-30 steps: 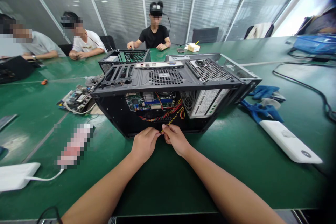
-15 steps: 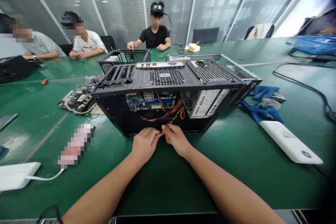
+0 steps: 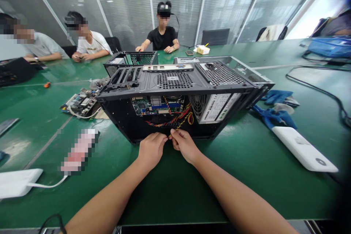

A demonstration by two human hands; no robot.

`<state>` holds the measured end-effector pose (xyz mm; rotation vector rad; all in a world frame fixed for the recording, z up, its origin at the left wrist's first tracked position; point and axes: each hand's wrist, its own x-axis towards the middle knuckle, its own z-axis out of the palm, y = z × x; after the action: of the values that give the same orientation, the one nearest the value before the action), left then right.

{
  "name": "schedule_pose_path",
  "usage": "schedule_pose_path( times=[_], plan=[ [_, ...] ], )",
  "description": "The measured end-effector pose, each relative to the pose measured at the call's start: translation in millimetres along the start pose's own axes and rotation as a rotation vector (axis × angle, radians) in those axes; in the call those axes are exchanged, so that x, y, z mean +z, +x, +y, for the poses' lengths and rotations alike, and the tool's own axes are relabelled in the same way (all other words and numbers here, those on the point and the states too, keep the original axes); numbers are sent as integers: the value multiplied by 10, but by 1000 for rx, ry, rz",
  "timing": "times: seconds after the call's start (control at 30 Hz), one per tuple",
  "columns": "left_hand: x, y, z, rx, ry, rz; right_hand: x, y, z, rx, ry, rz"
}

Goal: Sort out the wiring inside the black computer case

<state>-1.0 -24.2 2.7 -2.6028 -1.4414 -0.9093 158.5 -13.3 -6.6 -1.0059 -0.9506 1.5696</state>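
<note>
At the far left, a white device (image 3: 19,183) lies on the green table (image 3: 170,190), its white cord (image 3: 49,185) running to a pixelated, pinkish object (image 3: 78,151). Beyond that, a loose circuit board (image 3: 83,102) lies near the left side of a dark computer case (image 3: 175,91), which rests with its vented, ported panel upward and its open side toward the person.

The left hand (image 3: 151,150) is in front of the case's lower edge, thumb and fingers pinched together on the near end of a yellow-and-black cable (image 3: 180,124). That end lies at the left hand's fingertips, to the right of its palm; the fingers hide its very tip. The cable then passes to the right hand (image 3: 185,146), just beside the left, which grips it between thumb and forefinger. From there it rises beyond the right hand's fingertips into the case, toward the bundled wires (image 3: 170,121). Whether either hand touches the case edge, I cannot tell.

Farther right inside the case sits a labelled power supply (image 3: 219,108), well apart from both hands. Outside, blue cloth (image 3: 279,117) lies near the case, touching a white power bank (image 3: 304,148).
</note>
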Motion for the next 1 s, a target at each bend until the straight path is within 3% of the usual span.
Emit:
schedule_pose_path(
  times=[0.6,1.0],
  plan=[
    [81,-39,1,62,-119,86,-7,18,50,-18,-31,27],
    [60,2,36,10,-77,6,-12,15,46,-10,-35,31]
  ],
)
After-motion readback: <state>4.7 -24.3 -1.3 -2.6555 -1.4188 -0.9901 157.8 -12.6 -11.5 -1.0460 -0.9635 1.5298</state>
